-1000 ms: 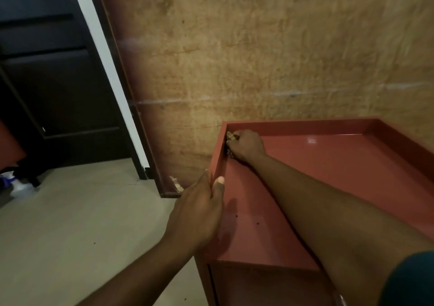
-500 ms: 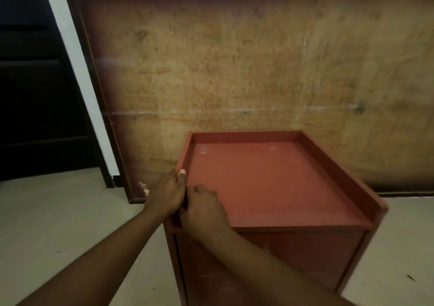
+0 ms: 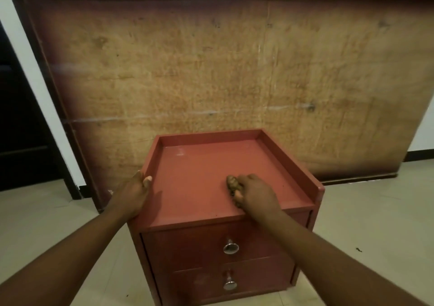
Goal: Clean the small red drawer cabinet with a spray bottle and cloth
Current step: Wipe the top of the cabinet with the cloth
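The small red drawer cabinet (image 3: 199,172) stands on the floor in front of me, its top ringed by a low rim on three sides. Two drawers with metal knobs (image 3: 230,248) face me. My left hand (image 3: 133,194) grips the left rim of the top, thumb over the edge. My right hand (image 3: 253,194) presses a small brownish cloth (image 3: 231,183) onto the top near its front right. Only a bunched corner of the cloth shows past my fingers. No spray bottle is in view.
A large worn wooden board (image 3: 211,71) leans against the white wall right behind the cabinet. A dark doorway (image 3: 21,129) lies at the left. Pale tiled floor (image 3: 375,223) surrounds the cabinet on both sides.
My right hand with the cloth has moved from the back left corner of the top to its front right. My view has pulled back, so the drawer fronts now show. My left hand stays on the left rim.
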A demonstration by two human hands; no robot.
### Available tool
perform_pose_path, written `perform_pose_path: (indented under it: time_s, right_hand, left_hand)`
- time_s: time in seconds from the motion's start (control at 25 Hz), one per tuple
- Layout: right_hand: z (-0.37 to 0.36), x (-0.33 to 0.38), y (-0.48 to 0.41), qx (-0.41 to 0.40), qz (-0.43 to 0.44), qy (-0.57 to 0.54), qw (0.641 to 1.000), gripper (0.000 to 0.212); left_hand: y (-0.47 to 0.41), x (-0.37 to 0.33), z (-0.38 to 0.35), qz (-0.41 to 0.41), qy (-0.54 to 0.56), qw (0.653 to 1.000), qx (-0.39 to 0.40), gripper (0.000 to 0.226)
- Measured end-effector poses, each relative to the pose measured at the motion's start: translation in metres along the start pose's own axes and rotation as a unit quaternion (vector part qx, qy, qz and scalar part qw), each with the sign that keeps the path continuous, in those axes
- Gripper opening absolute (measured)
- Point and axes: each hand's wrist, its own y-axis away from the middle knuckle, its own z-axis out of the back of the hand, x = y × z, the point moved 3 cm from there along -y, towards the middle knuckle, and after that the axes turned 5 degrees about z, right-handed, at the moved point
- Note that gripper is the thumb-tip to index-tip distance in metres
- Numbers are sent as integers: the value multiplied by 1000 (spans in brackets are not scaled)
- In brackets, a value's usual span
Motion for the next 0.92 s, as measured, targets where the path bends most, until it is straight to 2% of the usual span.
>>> perform_pose_path:
  time_s: [0.08, 0.16, 0.32, 0.4, 0.6, 0.72, 0.8, 0.92]
  right_hand:
    - [26, -61, 4, -18, -46, 36, 998, 22]
    - [37, -91, 5, -25, -61, 66, 996, 20]
    - [26, -86, 2, -87, -107, 40, 990, 20]
    - [15, -62, 6, -119, -107, 2, 987, 24]
    - [-45, 84, 22, -81, -4, -72, 994, 31]
    - [-70, 171, 30, 18, 52, -106, 993, 31]
    - [-75, 198, 34, 53, 73, -109, 990, 28]
    - [-69, 179, 35, 54, 104, -126, 985, 29]
  left_hand:
    - [0, 0, 0, -4, -1, 1000, -1, 46]
    - [1, 0, 0, -5, -5, 1000, 0, 47]
    - [4, -3, 2, -4, 3, 1000, -9, 49]
    - [5, -4, 2, 5, 11, 1000, -19, 50]
    - [9, -6, 3, 7, 18, 1000, -23, 50]
    - [10, -6, 4, 26, 56, 998, -25, 51]
    - [11, -6, 5, 46, 76, 996, -31, 52]
    - [12, -4, 6, 32, 43, 998, -33, 52]
